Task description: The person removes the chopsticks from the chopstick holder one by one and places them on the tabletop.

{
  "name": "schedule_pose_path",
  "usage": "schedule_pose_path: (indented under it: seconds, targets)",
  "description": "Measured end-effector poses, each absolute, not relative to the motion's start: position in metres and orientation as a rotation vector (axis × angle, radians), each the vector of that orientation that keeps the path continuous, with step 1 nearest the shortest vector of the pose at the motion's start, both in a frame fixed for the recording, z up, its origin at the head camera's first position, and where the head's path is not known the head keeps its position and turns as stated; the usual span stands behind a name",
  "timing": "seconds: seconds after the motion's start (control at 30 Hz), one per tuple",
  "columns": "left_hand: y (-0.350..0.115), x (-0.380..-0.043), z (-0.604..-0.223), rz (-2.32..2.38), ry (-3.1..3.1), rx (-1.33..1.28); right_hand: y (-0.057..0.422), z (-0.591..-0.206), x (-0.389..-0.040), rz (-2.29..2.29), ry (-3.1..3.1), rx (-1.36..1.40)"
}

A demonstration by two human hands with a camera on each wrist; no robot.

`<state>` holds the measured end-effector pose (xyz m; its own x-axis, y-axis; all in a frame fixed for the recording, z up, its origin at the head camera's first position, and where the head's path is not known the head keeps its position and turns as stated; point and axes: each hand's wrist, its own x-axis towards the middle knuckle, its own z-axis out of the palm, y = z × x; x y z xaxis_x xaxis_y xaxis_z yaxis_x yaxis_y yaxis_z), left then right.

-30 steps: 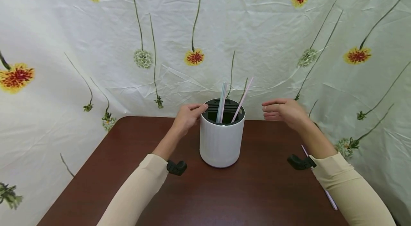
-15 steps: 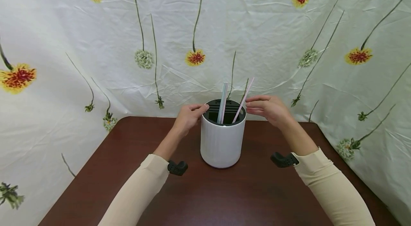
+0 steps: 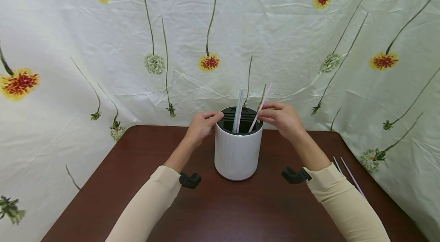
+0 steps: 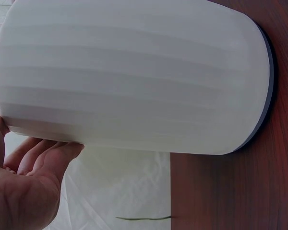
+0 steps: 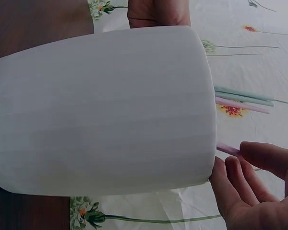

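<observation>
Person's two hands work at a white container (image 3: 237,158), which stands upright on a dark brown worktop (image 3: 192,211) before a floral cloth (image 3: 120,5). The left hand (image 3: 199,127) grips the container's top edge, thumb at the rim and fingers against the outer wall, apparently to steady it. The right hand (image 3: 282,120) is at the opposite side of the rim, its thumb and fingers pinching a pink straw (image 3: 264,99). That straw leans to the right, its lower end inside the container's black top (image 3: 229,110). Just beside it, a cluster of pale blue and pink straws (image 3: 238,108) stands closer to upright in the same top. Near the right sleeve, two loose straws (image 3: 353,177) lie on the worktop, partly hidden by the arm.

The step in hand seems to be handling this one straw while the container is braced. The next move probably calls for a light, secure pinch, with any shift guided along the straw's lean so that it neither bends nor catches the rim, and the left hand holding firm against tipping.
</observation>
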<state>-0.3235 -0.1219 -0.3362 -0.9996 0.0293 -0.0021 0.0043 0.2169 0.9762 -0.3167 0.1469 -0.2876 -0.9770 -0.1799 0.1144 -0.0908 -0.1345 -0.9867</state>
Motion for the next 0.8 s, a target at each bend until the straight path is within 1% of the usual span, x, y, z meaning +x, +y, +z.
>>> schedule_pose_path:
  seconds: [0.5,0.67,0.8]
  targets:
    - [-0.121,-0.322,-0.336,1.964,2.44,0.044,0.138,-0.295,-0.315,-2.317,2.033,-0.335]
    - [-0.121,-0.323,-0.337,1.965,2.43,0.047,0.142,-0.282,-0.312,-2.344,1.999,-0.311]
    - [-0.122,-0.323,-0.337,1.964,2.427,0.033,0.147,-0.264,-0.309,-2.417,1.933,-0.358]
